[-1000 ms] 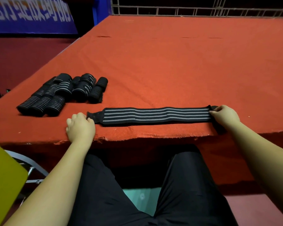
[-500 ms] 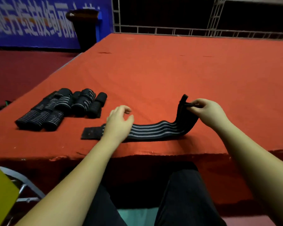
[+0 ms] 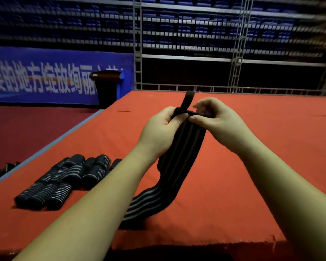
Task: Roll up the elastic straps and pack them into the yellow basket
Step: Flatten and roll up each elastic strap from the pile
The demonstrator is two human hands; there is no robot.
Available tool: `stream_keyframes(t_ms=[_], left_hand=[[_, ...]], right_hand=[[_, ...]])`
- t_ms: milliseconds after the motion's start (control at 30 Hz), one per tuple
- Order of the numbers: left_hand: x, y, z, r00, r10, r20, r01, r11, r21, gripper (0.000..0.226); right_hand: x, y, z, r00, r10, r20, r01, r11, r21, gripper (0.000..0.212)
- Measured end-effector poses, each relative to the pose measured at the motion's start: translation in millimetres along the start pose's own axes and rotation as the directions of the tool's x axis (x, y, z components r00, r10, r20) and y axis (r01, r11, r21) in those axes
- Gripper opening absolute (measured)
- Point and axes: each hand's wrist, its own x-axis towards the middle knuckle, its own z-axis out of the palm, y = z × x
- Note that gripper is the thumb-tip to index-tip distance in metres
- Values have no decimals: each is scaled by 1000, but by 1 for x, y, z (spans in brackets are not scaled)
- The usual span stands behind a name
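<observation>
A black elastic strap with grey stripes hangs from both my hands above the red table. Its lower end trails on the cloth near the front edge. My left hand grips the strap's top end from the left, and my right hand pinches the same end from the right. A small black loop sticks up between the hands. Several rolled black straps lie in a cluster at the table's left. The yellow basket is out of view.
A dark bin stands beyond the table's far left corner in front of a blue banner. Metal railings and blue seating rise behind the table. The table's front edge runs just below my forearms.
Both hands have lifted one end of the strap off the table and come together on it. The camera has tilted up, showing the stands.
</observation>
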Motion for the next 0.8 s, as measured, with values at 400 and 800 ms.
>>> stream_keyframes(t_ms=[400, 800], left_hand=[[17, 74, -33, 985, 26, -170, -71, 962, -262, 14], [-1, 93, -37, 996, -1, -91, -42, 885, -464, 16]], right_hand=[[15, -58, 9, 996, 25, -88, 26, 842, 539, 24], [9, -73, 10, 992, -122, -19, 106, 767, 633, 28]])
